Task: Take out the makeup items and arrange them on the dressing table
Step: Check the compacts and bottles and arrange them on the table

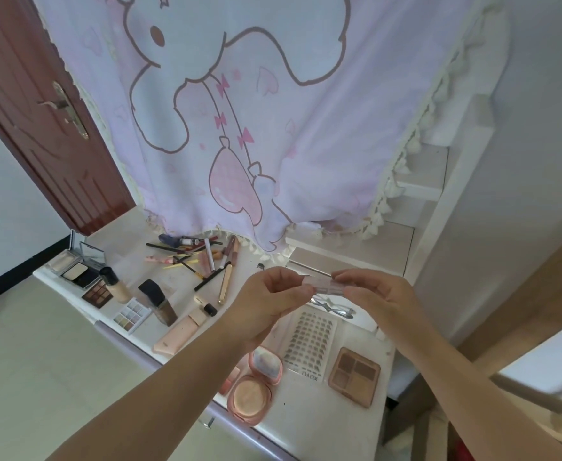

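Both hands hold a small pale pink clear case (323, 285) above the white dressing table (309, 417). My left hand (266, 304) pinches its left end and my right hand (377, 294) pinches its right end. Below them lie a sheet of false lashes (309, 344), a brown eyeshadow palette (354, 376) and an open pink powder compact (253, 387). To the left are a pink tube (179, 332), two foundation bottles (158, 302), small palettes (131, 315) and a loose pile of pencils, brushes and lip glosses (203, 257).
A pink cartoon cloth (239, 111) hangs over the mirror behind the table. Open compacts (78, 269) sit at the far left corner. A brown door (40, 121) stands at left. White shelves (419, 181) rise at right. An eyelash curler (334, 307) lies under my hands.
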Available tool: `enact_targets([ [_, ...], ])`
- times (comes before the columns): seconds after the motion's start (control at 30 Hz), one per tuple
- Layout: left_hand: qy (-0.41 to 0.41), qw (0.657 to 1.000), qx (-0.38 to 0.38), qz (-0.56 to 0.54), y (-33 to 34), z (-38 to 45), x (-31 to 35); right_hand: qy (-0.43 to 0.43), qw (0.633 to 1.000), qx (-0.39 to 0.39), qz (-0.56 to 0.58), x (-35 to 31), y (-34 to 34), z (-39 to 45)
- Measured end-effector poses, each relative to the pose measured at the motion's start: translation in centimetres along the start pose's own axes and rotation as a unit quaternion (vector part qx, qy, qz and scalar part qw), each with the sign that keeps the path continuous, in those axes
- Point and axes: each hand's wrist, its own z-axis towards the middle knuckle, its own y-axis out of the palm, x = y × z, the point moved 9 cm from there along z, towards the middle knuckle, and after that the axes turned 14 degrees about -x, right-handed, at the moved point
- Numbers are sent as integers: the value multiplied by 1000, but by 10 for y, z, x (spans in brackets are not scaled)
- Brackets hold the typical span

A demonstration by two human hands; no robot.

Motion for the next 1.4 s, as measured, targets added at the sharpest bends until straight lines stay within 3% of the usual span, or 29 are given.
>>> enact_targets([
  [0.1,10,999,-7,-34,2,1,2,-26,1000,7,4,-4,0,-1],
  [0.23,-12,995,18,-95,-1,2,-7,-44,988,52,-137,-7,-1,-7],
  [0.33,-20,992,35,-119,-2,1,-9,-51,976,36,-208,-12,4,-8],
  [0.47,-33,993,54,-96,-14,-1,-4,-41,999,-13,-21,-10,0,-8],
  [0.57,-47,998,27,-39,-13,0,0,40,995,-77,54,0,5,-2],
  [0.67,-43,999,22,11,-8,2,3,67,985,-130,90,2,19,0],
  [0.8,-13,998,58,37,-9,3,5,91,983,-82,140,13,18,-1],
  [1.0,20,984,-61,164,9,-2,-4,86,966,33,241,27,7,-6],
  [1.17,58,983,-40,171,11,-6,1,78,981,-20,174,22,11,-9],
  [1.3,42,987,-58,143,9,-11,1,21,997,-60,-48,4,8,-14],
  [1.4,30,985,-80,148,11,-13,2,11,993,-112,-22,2,20,-18],
])
